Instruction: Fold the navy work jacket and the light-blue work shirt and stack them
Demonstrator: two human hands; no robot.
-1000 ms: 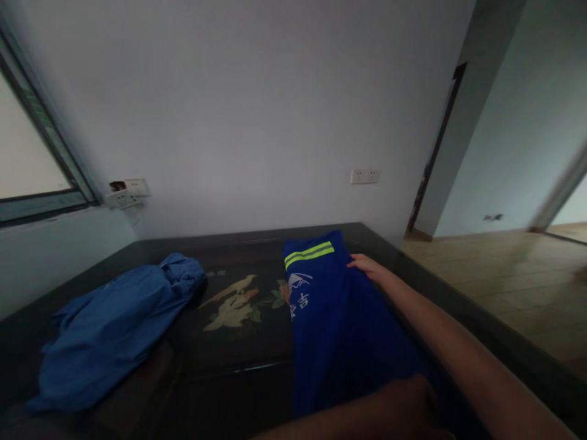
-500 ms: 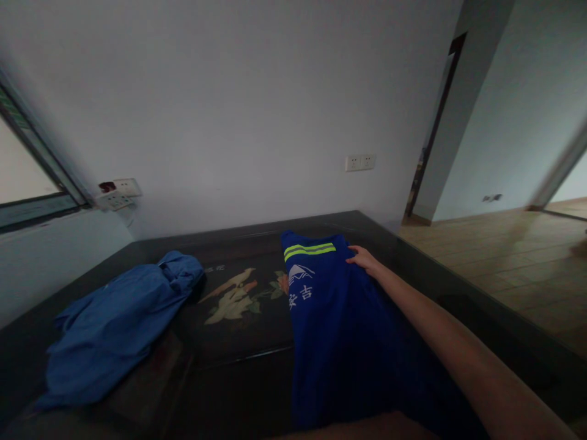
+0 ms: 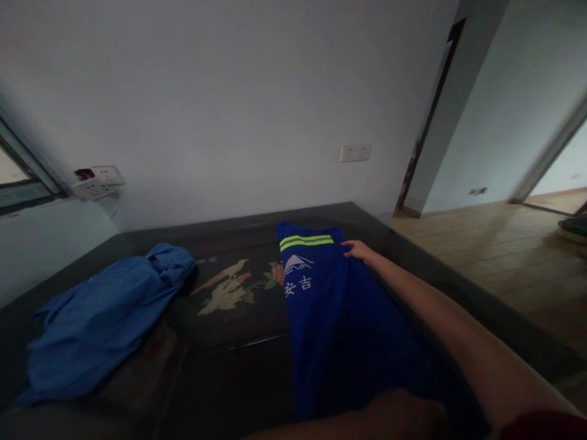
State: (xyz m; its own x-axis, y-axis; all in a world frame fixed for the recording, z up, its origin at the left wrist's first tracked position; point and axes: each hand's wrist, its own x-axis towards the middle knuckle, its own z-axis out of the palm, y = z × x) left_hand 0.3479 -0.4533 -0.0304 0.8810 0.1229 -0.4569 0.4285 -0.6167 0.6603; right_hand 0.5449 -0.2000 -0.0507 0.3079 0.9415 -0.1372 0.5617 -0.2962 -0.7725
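Note:
A dark blue work jacket [image 3: 321,318] lies partly folded on the dark table, with a yellow-green and grey reflective stripe and white lettering near its far end. My right hand [image 3: 358,252] reaches out along its right side and pinches the fabric at the far right edge, thumb and fingers closed. At the bottom of the view, my left hand [image 3: 403,412] is over the near part of the jacket. Deep shadow hides its fingers, so its grip is unclear.
A second, lighter blue garment [image 3: 105,318] lies bunched on the left of the dark table [image 3: 238,391], whose top bears a bird-and-flower picture [image 3: 224,293]. Behind stands a white wall with sockets [image 3: 356,153]. Wooden floor [image 3: 454,238] extends to the right.
The view has shifted slightly, and most things sit a little further left and higher. My left hand shows more at the bottom. My right hand keeps its hold on the jacket edge.

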